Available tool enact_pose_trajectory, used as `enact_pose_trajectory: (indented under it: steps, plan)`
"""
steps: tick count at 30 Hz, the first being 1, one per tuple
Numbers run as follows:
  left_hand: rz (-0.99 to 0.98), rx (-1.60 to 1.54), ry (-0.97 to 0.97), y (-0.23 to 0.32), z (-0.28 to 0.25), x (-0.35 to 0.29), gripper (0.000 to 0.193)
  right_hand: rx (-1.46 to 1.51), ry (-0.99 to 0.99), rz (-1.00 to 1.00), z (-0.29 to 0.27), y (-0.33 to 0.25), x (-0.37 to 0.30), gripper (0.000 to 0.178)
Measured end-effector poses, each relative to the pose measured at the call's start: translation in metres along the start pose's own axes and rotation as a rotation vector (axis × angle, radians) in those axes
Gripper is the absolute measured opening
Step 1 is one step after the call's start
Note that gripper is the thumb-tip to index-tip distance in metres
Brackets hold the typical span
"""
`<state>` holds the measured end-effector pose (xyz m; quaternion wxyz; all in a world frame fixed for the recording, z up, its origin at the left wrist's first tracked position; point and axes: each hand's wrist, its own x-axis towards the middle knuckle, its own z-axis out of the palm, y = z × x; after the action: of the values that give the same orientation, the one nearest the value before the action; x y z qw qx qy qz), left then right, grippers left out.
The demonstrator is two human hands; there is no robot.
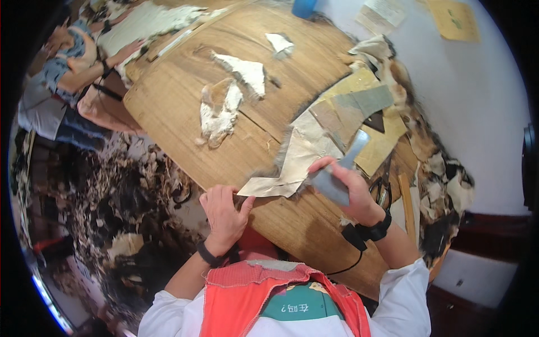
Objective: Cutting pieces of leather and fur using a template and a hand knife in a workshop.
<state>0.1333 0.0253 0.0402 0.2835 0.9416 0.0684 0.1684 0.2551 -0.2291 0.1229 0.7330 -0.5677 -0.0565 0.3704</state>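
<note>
A cream-backed piece of fur hide [303,149] lies skin side up on the wooden table, grey fur showing along its edges. Its narrow tip points toward my left hand [224,216], which rests at the table's near left edge. The thumb there is apart from the fingers and beside the tip; whether it presses on the hide I cannot tell. My right hand [356,188] is closed round a grey tool with a broad block and a narrower pale end [356,147], held over the hide's right side. The tool's underside is hidden.
Yellow and grey pattern sheets [365,106] lie right of the hide. Scissors [383,185] and a wooden strip [406,205] sit nearer. Loose pelt pieces [222,109] lie farther left. Fur scraps [120,191] heap below the table's left edge. Another person [73,73] works at far left.
</note>
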Motion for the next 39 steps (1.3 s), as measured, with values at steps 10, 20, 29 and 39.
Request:
enact_pose_trajectory:
  steps: [10,20,29,39]
  plan:
    - [-0.153,0.028,0.11,0.01,0.012,-0.01,0.021,-0.725,-0.591,-0.287,0.032,0.035,0.09,0.031]
    - [-0.193,0.007,0.164,0.002,0.015,0.0,0.017,-0.926,-0.677,-0.217,0.0,0.041,0.089,0.022]
    - [-0.182,0.037,0.186,0.006,0.019,-0.002,0.018,-0.942,-0.735,-0.266,-0.006,0.047,0.089,0.022]
    - [-0.2,0.083,0.192,0.009,0.021,0.001,0.018,-0.976,-0.819,-0.429,-0.011,0.048,0.093,0.022]
